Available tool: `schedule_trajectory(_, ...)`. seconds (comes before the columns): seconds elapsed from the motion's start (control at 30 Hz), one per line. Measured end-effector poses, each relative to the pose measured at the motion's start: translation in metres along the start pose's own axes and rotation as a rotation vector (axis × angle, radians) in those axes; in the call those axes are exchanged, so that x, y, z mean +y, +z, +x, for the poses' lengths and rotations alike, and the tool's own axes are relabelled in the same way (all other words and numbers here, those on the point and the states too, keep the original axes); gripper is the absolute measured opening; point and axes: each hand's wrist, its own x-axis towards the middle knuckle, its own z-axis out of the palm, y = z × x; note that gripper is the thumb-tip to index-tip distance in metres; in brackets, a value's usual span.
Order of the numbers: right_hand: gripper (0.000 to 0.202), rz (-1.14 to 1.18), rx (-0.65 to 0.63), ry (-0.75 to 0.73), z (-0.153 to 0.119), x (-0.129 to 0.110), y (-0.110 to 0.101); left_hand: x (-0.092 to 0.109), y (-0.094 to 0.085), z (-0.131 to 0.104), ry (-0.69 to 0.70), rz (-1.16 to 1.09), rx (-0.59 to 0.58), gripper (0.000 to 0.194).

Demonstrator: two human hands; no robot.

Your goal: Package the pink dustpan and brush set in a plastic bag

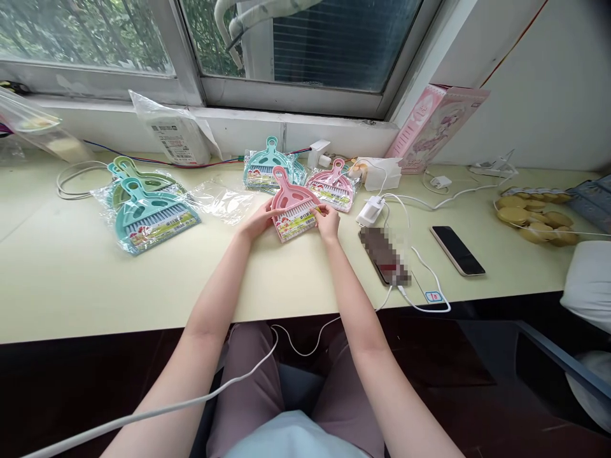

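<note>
Both my hands hold a pink dustpan-and-brush set point(292, 202) just above the pale yellow table point(281, 280). My left hand point(258, 221) grips its left side, and my right hand point(328, 222) pinches the right edge near the printed label. Behind it lie a wrapped teal set point(271, 166) and a wrapped pink set point(335, 186). To the left, wrapped teal and green sets point(153, 219) overlap in a pile. A crumpled clear plastic bag point(222, 200) rests between that pile and my left hand.
Right of my hands are a charger point(370, 210) with white cables, a blurred phone point(383, 256) and a black phone point(458, 250). Several round yellow items point(537, 219) lie farther right. A pink box point(432, 127) and a white package point(179, 137) stand by the window.
</note>
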Motion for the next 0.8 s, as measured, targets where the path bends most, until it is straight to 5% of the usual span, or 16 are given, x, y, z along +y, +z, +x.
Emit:
schedule_trajectory(0.2,0.021,-0.162,0.134,-0.072,-0.005,-0.007,-0.004,-0.001,-0.004,-0.001,-0.007,0.064,-0.052,0.097)
schedule_trajectory(0.53,0.023,-0.397,0.092,-0.067,-0.011,-0.013,-0.003,-0.010,-0.011,0.004,-0.047,0.073,0.010,0.102)
schedule_trajectory(0.8,0.056,-0.114,0.234,-0.131,-0.010,-0.009,0.002,-0.003,-0.008,0.000,0.039,0.021,0.160,0.093)
